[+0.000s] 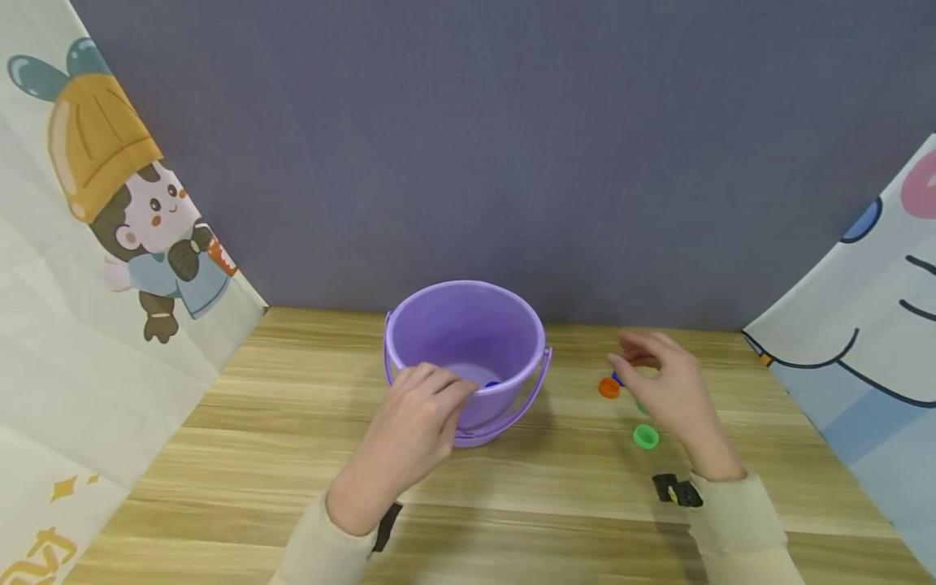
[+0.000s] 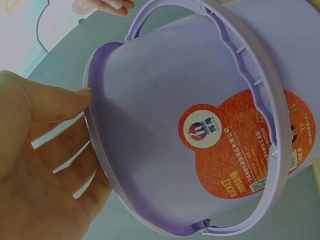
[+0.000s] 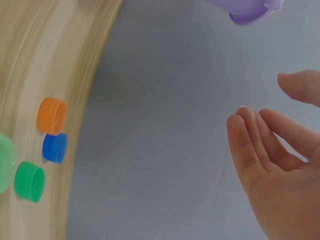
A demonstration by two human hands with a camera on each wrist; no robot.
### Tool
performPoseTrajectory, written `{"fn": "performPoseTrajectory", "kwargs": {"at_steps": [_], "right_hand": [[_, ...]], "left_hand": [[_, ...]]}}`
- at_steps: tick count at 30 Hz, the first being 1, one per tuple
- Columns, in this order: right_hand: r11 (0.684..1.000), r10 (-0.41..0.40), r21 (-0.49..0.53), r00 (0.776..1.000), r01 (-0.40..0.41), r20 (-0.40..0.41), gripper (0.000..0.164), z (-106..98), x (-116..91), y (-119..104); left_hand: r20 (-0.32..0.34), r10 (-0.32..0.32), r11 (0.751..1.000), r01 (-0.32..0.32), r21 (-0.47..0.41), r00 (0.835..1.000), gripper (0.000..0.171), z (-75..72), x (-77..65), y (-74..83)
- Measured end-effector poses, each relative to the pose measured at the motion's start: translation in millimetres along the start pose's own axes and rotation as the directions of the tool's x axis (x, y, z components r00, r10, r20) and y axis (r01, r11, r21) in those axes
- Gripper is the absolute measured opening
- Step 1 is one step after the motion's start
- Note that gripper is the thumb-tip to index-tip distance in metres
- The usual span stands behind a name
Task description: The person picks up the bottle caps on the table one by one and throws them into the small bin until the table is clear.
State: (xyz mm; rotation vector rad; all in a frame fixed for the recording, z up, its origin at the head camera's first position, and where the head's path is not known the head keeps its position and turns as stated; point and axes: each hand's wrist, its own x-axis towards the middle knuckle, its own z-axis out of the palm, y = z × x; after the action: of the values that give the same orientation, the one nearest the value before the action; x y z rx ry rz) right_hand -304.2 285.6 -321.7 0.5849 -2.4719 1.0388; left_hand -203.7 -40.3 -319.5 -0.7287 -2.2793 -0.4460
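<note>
A purple bucket stands upright on the table, its handle lowered to the front. My left hand holds the near rim; in the left wrist view the thumb lies at the rim's outer side and the other fingers go behind it. Inside the bucket a small blue piece partly shows. To the right, my right hand hovers over the bottle caps, holding nothing, thumb and fingers apart. Below it lie an orange cap, a blue cap, a green cap and a light green cap.
The wooden table meets a dark grey panel at the back. Printed sheets with cartoon figures flank it on both sides. A red label is on the bucket's near wall.
</note>
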Motion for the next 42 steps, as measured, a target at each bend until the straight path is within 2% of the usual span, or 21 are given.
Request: {"fn": "performPoseTrajectory", "kwargs": {"at_steps": [12,30,42], "right_hand": [[0.997,0.066,-0.044,0.996,-0.063,0.061,0.043,-10.1,-0.9,29.4],[0.995,0.059,-0.08,0.996,-0.054,0.066,0.044,-13.6,12.1,62.7],[0.99,0.101,-0.11,0.986,-0.086,0.133,0.045,-23.2,21.1,88.8]], "left_hand": [[-0.009,0.003,1.0,-0.003,0.019,1.0,0.019,9.1,6.0,-0.3],[-0.022,-0.005,0.999,0.006,0.04,1.0,0.019,18.5,15.1,0.6],[-0.022,-0.02,0.999,0.021,0.05,1.0,0.019,24.7,21.5,0.5]]}}
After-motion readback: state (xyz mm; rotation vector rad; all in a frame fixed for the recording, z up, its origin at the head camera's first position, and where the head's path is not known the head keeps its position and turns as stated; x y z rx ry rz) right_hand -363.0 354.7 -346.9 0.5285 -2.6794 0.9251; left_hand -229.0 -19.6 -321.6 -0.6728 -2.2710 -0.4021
